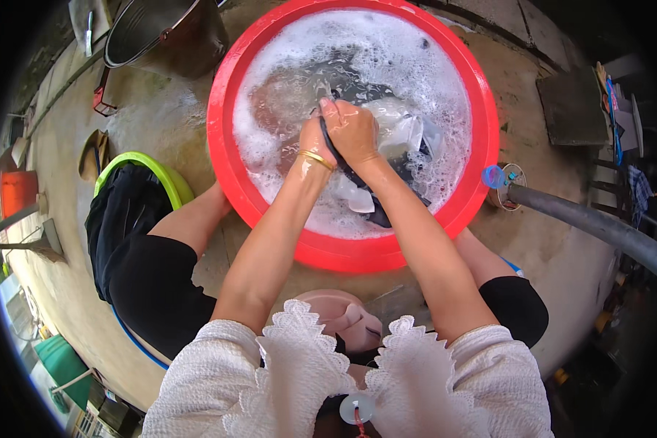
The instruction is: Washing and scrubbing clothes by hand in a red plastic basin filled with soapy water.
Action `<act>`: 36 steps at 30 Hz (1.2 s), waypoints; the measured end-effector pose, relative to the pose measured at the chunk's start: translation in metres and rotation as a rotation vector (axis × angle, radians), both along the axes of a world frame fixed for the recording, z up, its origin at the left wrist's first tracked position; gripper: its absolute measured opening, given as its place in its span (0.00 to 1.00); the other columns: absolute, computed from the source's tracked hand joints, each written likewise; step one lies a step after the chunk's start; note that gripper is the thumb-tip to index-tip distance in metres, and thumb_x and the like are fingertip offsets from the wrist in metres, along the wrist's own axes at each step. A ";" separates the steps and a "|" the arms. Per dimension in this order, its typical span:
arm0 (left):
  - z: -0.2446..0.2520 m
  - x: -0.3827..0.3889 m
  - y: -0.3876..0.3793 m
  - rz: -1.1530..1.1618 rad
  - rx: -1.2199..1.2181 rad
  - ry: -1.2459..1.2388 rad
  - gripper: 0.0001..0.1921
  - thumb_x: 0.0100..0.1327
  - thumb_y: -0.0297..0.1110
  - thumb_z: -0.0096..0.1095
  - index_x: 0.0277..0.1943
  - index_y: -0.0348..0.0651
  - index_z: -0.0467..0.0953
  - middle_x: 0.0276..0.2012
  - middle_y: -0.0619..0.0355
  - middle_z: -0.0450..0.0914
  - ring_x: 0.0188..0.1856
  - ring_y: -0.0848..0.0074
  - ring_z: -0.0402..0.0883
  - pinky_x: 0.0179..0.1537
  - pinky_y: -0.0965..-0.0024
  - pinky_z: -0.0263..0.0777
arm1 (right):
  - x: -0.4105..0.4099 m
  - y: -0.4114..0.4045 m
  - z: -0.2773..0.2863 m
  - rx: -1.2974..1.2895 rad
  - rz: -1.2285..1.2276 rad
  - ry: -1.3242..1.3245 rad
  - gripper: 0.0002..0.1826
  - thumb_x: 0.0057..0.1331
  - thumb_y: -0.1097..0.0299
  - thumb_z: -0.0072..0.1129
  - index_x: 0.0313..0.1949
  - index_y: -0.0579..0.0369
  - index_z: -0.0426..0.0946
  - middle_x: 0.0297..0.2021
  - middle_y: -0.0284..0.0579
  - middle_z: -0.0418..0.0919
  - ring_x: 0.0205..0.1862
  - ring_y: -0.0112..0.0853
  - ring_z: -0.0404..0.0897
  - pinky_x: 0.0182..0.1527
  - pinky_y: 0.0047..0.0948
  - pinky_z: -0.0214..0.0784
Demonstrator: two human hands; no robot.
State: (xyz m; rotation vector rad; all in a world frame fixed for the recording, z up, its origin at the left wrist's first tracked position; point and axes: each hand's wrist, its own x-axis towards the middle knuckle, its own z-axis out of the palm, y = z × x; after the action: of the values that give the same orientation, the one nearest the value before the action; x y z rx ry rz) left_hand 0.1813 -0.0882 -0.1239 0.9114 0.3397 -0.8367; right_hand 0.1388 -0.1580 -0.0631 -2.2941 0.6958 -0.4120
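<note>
In front of me stands a large red plastic basin (350, 260) filled with sudsy water (416, 60). My left hand (313, 137), with a gold bangle at its wrist, and my right hand (356, 128) are pressed together over the middle of the basin. Both are closed on a wet dark garment (347, 169), whose strap-like edge runs down between my forearms. More of it lies in the water, partly under foam. White cloth (408, 134) floats right of my hands; whether it belongs to the dark garment, I cannot tell.
A lime-green tub (178, 183) with dark clothes (128, 197) stands by my left leg. Beyond it is a dark metal bucket (180, 41). To the right, a grey pipe (580, 213) ends near a small container (512, 183). A pink tub (328, 301) sits between my knees.
</note>
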 end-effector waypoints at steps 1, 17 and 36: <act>0.034 -0.013 -0.018 -0.014 -0.108 0.117 0.15 0.68 0.41 0.42 0.40 0.41 0.74 0.34 0.57 0.78 0.35 0.71 0.78 0.38 0.67 0.74 | -0.010 -0.030 -0.008 -0.072 -0.064 -0.075 0.22 0.64 0.52 0.46 0.19 0.54 0.74 0.21 0.54 0.76 0.24 0.52 0.76 0.28 0.48 0.67; 0.216 -0.058 -0.010 -0.690 0.446 -1.308 0.19 0.57 0.43 0.57 0.33 0.28 0.75 0.28 0.52 0.80 0.30 0.66 0.79 0.31 0.64 0.71 | -0.164 -0.008 0.216 -0.373 0.302 -0.260 0.34 0.44 0.73 0.62 0.54 0.54 0.64 0.52 0.50 0.66 0.57 0.45 0.65 0.57 0.41 0.56; 0.193 -0.062 -0.023 -0.898 0.078 -1.866 0.17 0.53 0.32 0.58 0.44 0.33 0.72 0.42 0.45 0.75 0.44 0.65 0.74 0.45 0.66 0.67 | -0.142 -0.025 0.200 -0.295 0.529 -0.283 0.41 0.41 0.64 0.69 0.58 0.54 0.64 0.57 0.46 0.67 0.62 0.41 0.63 0.61 0.42 0.52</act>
State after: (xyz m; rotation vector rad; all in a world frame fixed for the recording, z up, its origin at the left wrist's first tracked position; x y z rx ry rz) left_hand 0.1194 -0.1111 0.0691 1.5487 -1.7585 -0.4176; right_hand -0.0028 -0.1828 0.1366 -2.5041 -0.1268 -0.5945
